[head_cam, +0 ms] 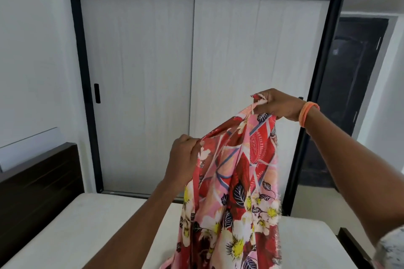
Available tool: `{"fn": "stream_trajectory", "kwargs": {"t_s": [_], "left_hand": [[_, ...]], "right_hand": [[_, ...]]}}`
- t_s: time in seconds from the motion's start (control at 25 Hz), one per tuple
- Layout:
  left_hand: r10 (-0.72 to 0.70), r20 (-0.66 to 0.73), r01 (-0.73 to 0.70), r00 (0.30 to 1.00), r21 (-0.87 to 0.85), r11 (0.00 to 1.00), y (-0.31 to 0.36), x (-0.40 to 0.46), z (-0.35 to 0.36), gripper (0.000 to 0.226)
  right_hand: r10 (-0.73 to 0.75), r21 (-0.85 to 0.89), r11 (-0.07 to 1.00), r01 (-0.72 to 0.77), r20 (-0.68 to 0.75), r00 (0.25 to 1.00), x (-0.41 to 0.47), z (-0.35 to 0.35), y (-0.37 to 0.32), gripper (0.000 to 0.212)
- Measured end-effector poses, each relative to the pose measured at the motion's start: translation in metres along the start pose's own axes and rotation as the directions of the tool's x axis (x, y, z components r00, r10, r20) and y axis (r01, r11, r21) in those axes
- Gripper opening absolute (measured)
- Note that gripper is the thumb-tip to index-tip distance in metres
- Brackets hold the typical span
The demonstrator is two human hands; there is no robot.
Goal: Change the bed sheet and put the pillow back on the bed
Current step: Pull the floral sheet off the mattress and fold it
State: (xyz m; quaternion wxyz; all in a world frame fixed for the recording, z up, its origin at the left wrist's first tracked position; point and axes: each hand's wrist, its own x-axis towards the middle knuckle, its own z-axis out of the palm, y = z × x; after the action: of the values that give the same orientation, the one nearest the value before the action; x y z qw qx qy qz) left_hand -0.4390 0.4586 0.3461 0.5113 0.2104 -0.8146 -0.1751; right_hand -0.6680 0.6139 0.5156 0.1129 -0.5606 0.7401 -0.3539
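Note:
A red and pink floral bed sheet [236, 181] hangs bunched in front of me above the bare white mattress [87, 225]. My right hand [277, 105] pinches a corner of the sheet up high, at about wardrobe-handle height. Lower and to the left, my left hand [183, 159] grips the sheet's edge with curled fingers. The cloth drapes down from both hands and out of the bottom of the view. No pillow is in sight.
A dark wooden headboard [37, 181] stands at the left of the bed. Behind the bed is a wardrobe with pale sliding doors [153, 83] in a black frame. A dark doorway [349, 94] opens at the right. The bed's dark footboard corner [352, 244] shows lower right.

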Motion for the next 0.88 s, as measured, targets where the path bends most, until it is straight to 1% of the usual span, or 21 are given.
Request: {"fn": "stream_trajectory", "kwargs": {"t_s": [0.04, 0.08, 0.12, 0.16, 0.2, 0.24, 0.28, 0.32, 0.36, 0.4, 0.44, 0.48, 0.56, 0.72, 0.8, 0.88], "left_hand": [[-0.069, 0.005, 0.07, 0.998, -0.088, 0.994, 0.001, 0.0, 0.001, 0.025], [-0.143, 0.03, 0.146, 0.989, -0.217, 0.965, 0.002, 0.0, 0.001, 0.024], [-0.205, 0.082, 0.22, 0.975, -0.368, 0.903, 0.003, 0.002, -0.001, 0.024], [-0.235, 0.136, 0.271, 0.962, -0.472, 0.839, 0.005, 0.002, -0.004, 0.027], [-0.209, 0.161, 0.262, 0.965, -0.486, 0.834, 0.007, 0.002, -0.006, 0.026], [-0.12, 0.169, 0.178, 0.978, -0.386, 0.905, 0.007, 0.0, -0.008, 0.023], [0.017, 0.185, 0.015, 0.983, -0.172, 0.985, 0.008, -0.002, -0.008, 0.021], [0.164, 0.226, -0.185, 0.96, 0.076, 0.98, 0.01, -0.005, -0.007, 0.021], [0.27, 0.278, -0.34, 0.922, 0.246, 0.908, 0.01, -0.007, -0.004, 0.024], [0.316, 0.309, -0.413, 0.897, 0.332, 0.848, 0.01, -0.008, 0.001, 0.028], [0.316, 0.309, -0.417, 0.897, 0.357, 0.836, 0.012, -0.007, 0.005, 0.031], [0.296, 0.285, -0.387, 0.912, 0.352, 0.852, 0.013, -0.006, 0.008, 0.032], [0.242, 0.22, -0.302, 0.945, 0.304, 0.904, 0.017, -0.003, 0.013, 0.035], [0.195, 0.11, -0.215, 0.975, 0.208, 0.954, 0.025, 0.0, 0.023, 0.035], [0.212, 0.044, -0.217, 0.976, 0.176, 0.96, 0.031, 0.004, 0.028, 0.037], [0.26, 0.011, -0.258, 0.966, 0.168, 0.952, 0.039, 0.007, 0.034, 0.039]], "right_hand": [[0.004, -0.01, 1.0, -0.004, 0.004, 1.0, 0.0, -0.001, 0.0, 0.006], [0.011, -0.019, 1.0, -0.011, 0.01, 1.0, -0.001, -0.002, 0.0, 0.007], [0.014, -0.028, 0.999, -0.014, 0.013, 1.0, -0.001, -0.003, -0.001, 0.006], [0.012, -0.03, 0.999, -0.012, 0.013, 1.0, -0.002, -0.004, -0.001, 0.005], [0.007, -0.031, 0.999, -0.007, 0.01, 1.0, -0.003, -0.005, -0.001, 0.006], [0.004, -0.031, 0.999, -0.004, 0.004, 1.0, -0.004, -0.005, -0.002, 0.007], [0.003, -0.033, 0.999, -0.003, 0.0, 1.0, -0.005, -0.006, -0.003, 0.009], [0.004, -0.035, 0.999, -0.004, -0.002, 1.0, -0.006, -0.006, -0.003, 0.01], [0.002, -0.039, 0.999, -0.002, -0.002, 1.0, -0.006, -0.006, -0.004, 0.01], [-0.004, -0.043, 0.999, 0.004, -0.004, 1.0, -0.006, -0.005, -0.005, 0.011], [-0.013, -0.049, 0.999, 0.012, -0.006, 1.0, -0.006, -0.005, -0.006, 0.012], [-0.024, -0.052, 0.998, 0.023, -0.007, 1.0, -0.006, -0.004, -0.006, 0.012], [-0.043, -0.049, 0.998, 0.043, -0.008, 0.999, -0.008, -0.004, -0.008, 0.012], [-0.057, -0.046, 0.997, 0.056, -0.01, 0.998, -0.009, -0.004, -0.009, 0.012], [-0.054, -0.029, 0.998, 0.053, -0.01, 0.999, -0.009, -0.004, -0.01, 0.012], [-0.048, -0.011, 0.999, 0.048, -0.007, 0.999, -0.009, -0.002, -0.01, 0.012]]}}
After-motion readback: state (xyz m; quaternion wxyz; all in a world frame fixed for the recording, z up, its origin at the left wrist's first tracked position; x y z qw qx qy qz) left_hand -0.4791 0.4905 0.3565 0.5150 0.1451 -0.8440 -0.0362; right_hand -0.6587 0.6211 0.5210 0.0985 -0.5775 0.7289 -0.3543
